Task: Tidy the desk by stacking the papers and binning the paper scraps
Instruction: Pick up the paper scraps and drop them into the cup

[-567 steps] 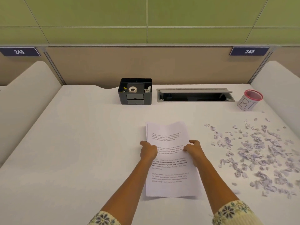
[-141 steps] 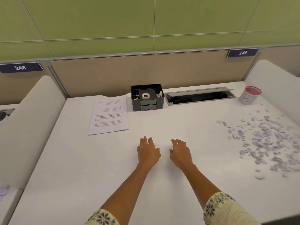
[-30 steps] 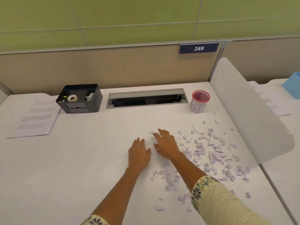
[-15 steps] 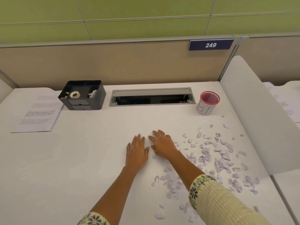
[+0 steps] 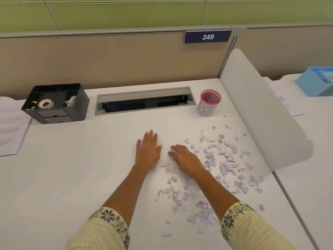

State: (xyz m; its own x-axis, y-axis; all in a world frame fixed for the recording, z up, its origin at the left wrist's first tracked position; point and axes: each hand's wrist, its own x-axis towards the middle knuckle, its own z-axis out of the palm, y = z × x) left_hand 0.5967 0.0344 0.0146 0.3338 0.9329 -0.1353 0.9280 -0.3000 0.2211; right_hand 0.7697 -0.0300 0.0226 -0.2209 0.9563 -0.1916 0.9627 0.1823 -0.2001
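Several torn paper scraps (image 5: 223, 157) lie scattered over the right half of the white desk (image 5: 72, 177). A small white cup with a pink rim, marked as the bin (image 5: 209, 103), stands upright behind them. My left hand (image 5: 147, 152) lies flat on bare desk just left of the scraps. My right hand (image 5: 185, 159) rests on the left edge of the scraps, its fingers pointing left with a scrap showing under the fingertips. The stacked papers (image 5: 9, 130) lie at the far left edge, partly cut off.
A black desk organizer (image 5: 55, 103) with a tape roll sits at the back left. An open grey cable tray (image 5: 144, 101) lies beside it. A white divider panel (image 5: 261, 109) bounds the right side. Beyond it lie sheets (image 5: 282, 100) and a blue box (image 5: 317, 82).
Earlier the paper stack was moved to the back left of the desk. In the last second my right hand has drawn back slightly over the scraps; my left hand stays flat.
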